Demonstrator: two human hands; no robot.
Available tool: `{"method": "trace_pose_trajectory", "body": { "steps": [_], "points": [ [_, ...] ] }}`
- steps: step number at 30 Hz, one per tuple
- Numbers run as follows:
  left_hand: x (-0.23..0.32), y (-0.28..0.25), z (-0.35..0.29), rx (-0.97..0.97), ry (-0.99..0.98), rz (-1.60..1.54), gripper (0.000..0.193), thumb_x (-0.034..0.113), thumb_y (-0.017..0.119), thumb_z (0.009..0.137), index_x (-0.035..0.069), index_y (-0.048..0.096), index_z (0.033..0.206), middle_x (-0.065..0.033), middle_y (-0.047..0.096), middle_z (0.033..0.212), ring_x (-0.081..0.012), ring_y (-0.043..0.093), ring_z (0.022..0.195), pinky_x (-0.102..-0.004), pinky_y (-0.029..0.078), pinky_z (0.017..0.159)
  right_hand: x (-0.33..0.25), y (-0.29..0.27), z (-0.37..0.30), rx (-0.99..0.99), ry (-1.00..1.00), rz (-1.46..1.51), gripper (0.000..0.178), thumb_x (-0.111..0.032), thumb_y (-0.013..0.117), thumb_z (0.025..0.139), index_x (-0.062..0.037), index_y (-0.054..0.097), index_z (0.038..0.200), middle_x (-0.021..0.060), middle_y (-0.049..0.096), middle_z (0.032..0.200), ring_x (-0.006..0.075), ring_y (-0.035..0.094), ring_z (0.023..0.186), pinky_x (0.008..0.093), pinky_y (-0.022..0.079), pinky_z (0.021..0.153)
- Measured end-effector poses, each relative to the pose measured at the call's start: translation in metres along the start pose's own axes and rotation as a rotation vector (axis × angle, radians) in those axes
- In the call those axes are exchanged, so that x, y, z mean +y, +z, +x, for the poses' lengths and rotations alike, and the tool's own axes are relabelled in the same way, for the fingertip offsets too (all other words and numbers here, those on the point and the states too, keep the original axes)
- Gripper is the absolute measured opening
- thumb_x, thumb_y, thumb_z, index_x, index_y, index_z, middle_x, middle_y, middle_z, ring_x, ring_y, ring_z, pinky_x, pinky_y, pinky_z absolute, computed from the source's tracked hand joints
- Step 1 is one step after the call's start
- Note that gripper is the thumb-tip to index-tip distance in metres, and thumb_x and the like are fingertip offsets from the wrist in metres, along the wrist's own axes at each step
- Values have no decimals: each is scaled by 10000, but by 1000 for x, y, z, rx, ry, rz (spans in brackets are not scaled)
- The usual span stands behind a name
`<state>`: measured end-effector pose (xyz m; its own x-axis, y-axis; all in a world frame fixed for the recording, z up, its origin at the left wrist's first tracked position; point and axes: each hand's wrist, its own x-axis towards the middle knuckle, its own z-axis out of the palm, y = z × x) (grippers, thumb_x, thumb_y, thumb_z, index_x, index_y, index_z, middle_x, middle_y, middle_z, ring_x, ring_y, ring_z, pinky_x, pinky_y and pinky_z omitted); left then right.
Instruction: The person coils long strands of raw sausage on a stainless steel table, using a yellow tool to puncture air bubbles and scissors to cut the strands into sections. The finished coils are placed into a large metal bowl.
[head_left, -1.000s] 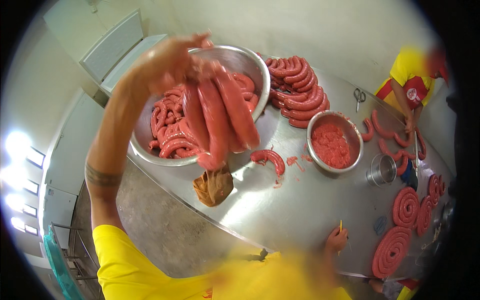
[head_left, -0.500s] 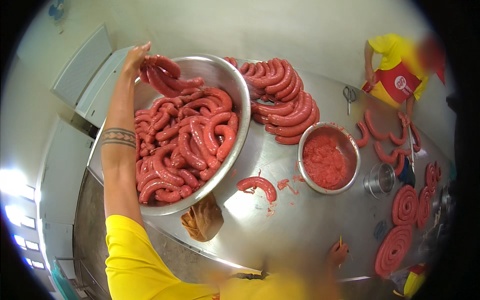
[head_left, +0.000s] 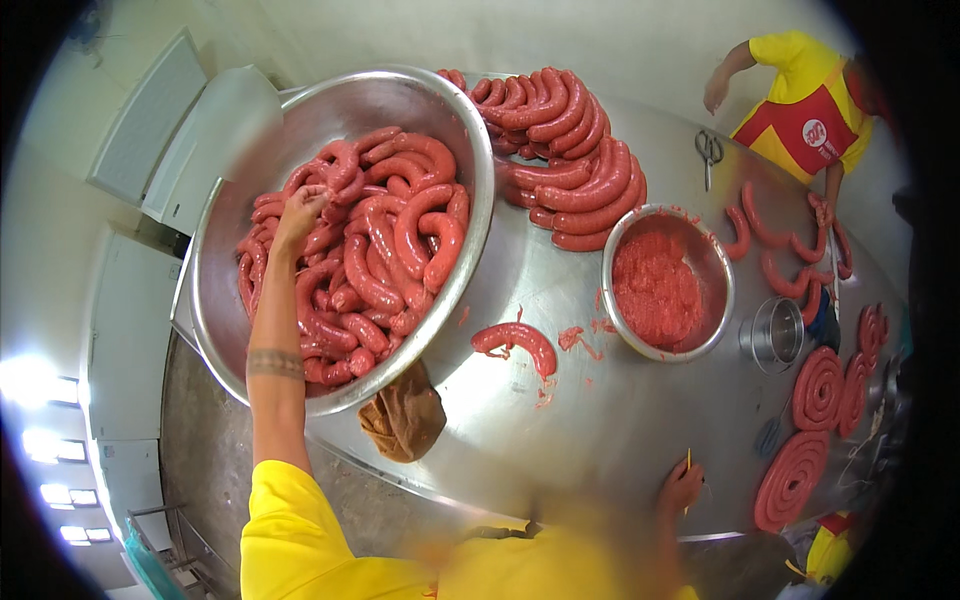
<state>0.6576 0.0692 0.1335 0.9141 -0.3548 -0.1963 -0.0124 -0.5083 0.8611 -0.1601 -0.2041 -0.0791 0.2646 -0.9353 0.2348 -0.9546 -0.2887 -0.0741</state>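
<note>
My left hand (head_left: 303,208) reaches into a large steel basin (head_left: 478,215) heaped with raw red sausages (head_left: 375,270). Its fingers are closed on sausage links (head_left: 343,172) at the top of the heap. Over the table's near edge, my right hand (head_left: 682,487) is closed around a thin yellow stick (head_left: 688,460) pointing upward; its exact kind is too small to tell. A single curved sausage (head_left: 518,342) lies on the steel table (head_left: 500,440), beside scraps of meat or casing (head_left: 575,338).
Behind the basin lie rows of sausages (head_left: 590,195). A steel bowl (head_left: 608,290) of minced meat, scissors (head_left: 709,155), a small steel pot (head_left: 775,335) and coiled sausages (head_left: 790,480) stand rightward. A brown cloth (head_left: 405,415) touches the basin. A co-worker (head_left: 800,105) stands at far right.
My left hand has come down and rightward, lowering the raised sausages onto the heap in the basin. The co-worker's arm has swung outward. My right hand still grips the yellow stick.
</note>
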Motion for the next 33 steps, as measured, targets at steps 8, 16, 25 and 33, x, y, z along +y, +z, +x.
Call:
{"method": "trace_pose_trajectory", "body": {
  "steps": [8,16,25,33],
  "points": [
    [1,46,-297,-1098,137,-216,399,294,621,986,0,603,1255,-184,649,1246,-347,639,1105,-430,517,961,2,8,-3,28,17,15,202,-244,573,973,-48,543,935,151,586,902,394,597,806,514,464,655],
    [-199,160,-355,274,306,934,646,412,747,830,125,555,1376,-165,580,1340,-404,601,1142,-479,496,985,18,4,1,-124,79,595,99,-130,660,851,-68,587,875,152,611,838,391,598,796,502,472,680],
    [-12,425,-542,-401,650,193,629,50,662,688,65,607,1315,-217,538,1331,-369,574,1189,-438,473,1033,199,-64,12,-75,307,651,226,-215,676,906,-33,626,1031,207,650,931,435,630,901,480,509,774],
    [46,711,-680,-582,954,640,686,352,660,866,139,458,1485,-115,273,1631,-389,162,1522,-620,178,1193,254,-42,135,-26,-46,495,477,-298,670,944,-22,570,1320,252,566,1126,427,580,1024,469,475,878]
  ]
}}
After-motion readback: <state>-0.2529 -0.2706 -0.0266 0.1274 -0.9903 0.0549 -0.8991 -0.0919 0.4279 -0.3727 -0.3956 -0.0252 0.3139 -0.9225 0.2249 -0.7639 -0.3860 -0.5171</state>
